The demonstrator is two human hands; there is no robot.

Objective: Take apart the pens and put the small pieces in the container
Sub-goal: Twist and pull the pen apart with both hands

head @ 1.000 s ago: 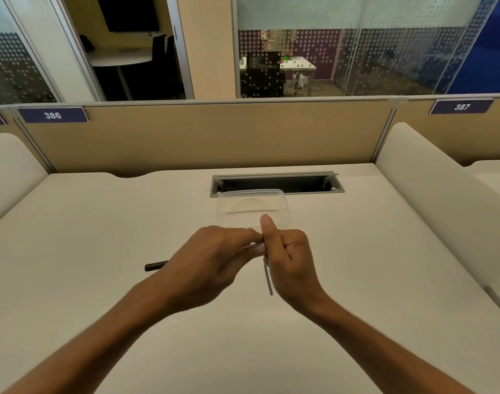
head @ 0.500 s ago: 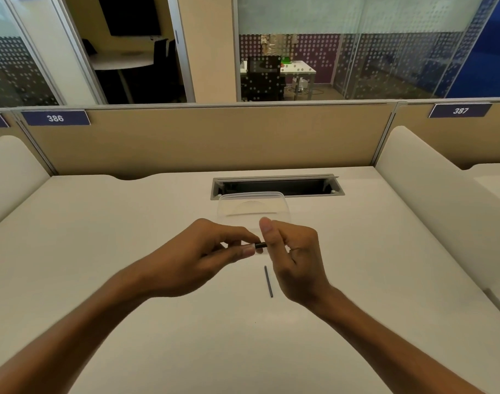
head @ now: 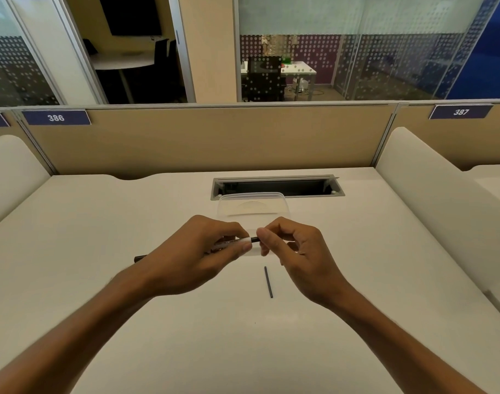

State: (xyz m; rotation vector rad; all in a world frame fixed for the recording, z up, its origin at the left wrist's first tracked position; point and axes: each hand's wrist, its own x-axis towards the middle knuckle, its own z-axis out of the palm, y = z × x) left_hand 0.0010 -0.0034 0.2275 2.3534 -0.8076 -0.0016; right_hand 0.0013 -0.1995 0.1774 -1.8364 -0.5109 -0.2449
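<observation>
My left hand (head: 197, 251) grips a pen barrel (head: 229, 243), clear near its front with a dark tail end poking out behind the wrist. My right hand (head: 294, 251) pinches the dark tip of the pen (head: 255, 239) between thumb and forefinger. Both hands hover over the desk just in front of a clear plastic container (head: 253, 206). A thin dark refill (head: 268, 281) lies loose on the desk below the right hand.
The white desk (head: 101, 251) has a cable slot (head: 277, 186) right behind the container. A tan partition (head: 203, 137) closes the back, and padded white dividers (head: 431, 200) stand at both sides.
The hands have drawn slightly apart, exposing more of the pen's front between them. The refill that was by the right hand a second ago now lies on the desk.
</observation>
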